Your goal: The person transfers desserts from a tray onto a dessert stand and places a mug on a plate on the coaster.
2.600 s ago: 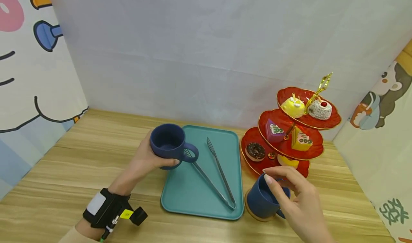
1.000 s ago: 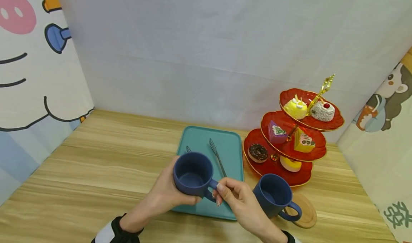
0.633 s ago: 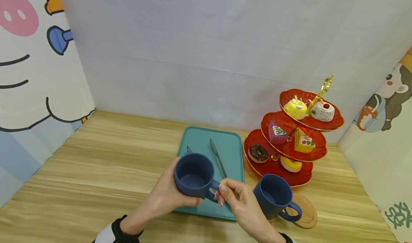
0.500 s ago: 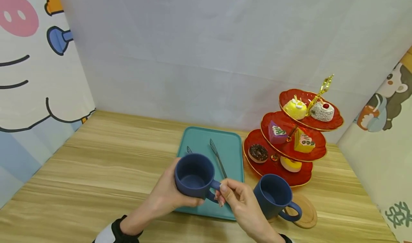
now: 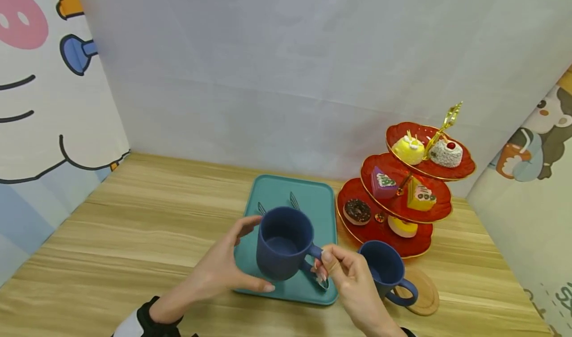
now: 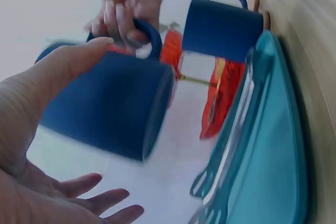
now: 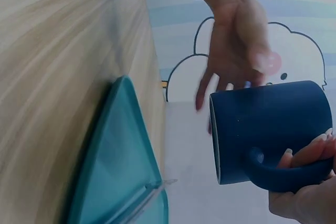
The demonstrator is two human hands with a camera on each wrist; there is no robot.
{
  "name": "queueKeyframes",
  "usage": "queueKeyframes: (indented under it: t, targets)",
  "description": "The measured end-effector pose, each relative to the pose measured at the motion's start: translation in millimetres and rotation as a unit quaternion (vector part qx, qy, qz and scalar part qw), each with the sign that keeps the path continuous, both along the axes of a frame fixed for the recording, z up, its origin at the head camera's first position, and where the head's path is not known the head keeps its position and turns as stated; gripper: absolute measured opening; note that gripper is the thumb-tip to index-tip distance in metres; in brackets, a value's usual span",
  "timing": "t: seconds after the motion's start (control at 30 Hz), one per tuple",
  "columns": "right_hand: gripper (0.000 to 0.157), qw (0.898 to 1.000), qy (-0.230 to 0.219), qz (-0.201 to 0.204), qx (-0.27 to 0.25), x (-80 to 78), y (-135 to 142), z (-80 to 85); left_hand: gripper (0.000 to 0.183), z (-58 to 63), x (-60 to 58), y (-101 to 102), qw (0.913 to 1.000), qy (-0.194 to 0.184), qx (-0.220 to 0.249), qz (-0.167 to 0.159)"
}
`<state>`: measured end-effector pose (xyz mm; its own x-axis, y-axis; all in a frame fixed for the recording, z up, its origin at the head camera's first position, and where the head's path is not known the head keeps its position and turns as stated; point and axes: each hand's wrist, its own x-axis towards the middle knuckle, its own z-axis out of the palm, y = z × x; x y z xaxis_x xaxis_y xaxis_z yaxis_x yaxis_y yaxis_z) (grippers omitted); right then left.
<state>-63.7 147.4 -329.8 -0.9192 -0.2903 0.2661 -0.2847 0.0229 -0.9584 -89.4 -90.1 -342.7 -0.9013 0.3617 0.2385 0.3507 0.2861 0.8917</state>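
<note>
A dark blue mug hangs above the teal tray, its handle pinched by my right hand. My left hand is spread beside the mug's left side, fingers apart from it; in the right wrist view a gap shows between that left hand and the mug. Metal tongs lie on the tray, largely hidden behind the mug in the head view. A second blue mug stands to the right of the tray, partly behind my right hand.
A red three-tier stand with toy cakes and a donut stands at the back right. A round wooden coaster lies beside the second mug. A pale cloth wall closes off the back of the wooden table.
My left hand has let go of the mug and drawn off to the left. My right hand has carried the mug slightly right by its handle.
</note>
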Motion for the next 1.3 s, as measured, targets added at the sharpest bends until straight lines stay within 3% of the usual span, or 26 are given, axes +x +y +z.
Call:
queueKeyframes:
  t: [0.27, 0.43, 0.6, 0.93, 1.3]
  targets:
    - [0.028, 0.999, 0.003, -0.053, 0.003, 3.3, 28, 8.2, 0.101, -1.4, 1.8, -32, 0.9957, -0.029, -0.083, 0.031]
    - [0.026, 0.996, 0.018, -0.055, -0.07, 4.5, 56, 7.4, 0.1, -5.2, 1.4, -46, 0.9935, -0.039, -0.098, 0.044]
    - [0.032, 0.99, 0.042, -0.073, -0.113, 8.6, 87, 9.8, 0.099, -10.8, 0.8, -53, 0.9934, -0.041, -0.101, 0.036]
    - [0.039, 0.958, 0.122, -0.052, -0.254, 17.5, 142, 11.8, 0.1, -20.8, -0.4, -57, 0.9922, -0.048, -0.111, 0.032]
    - [0.039, 0.932, 0.171, -0.1, -0.303, 27.4, 175, -2.1, 0.097, -27.2, 1.2, -58, 0.9922, -0.07, -0.101, 0.021]
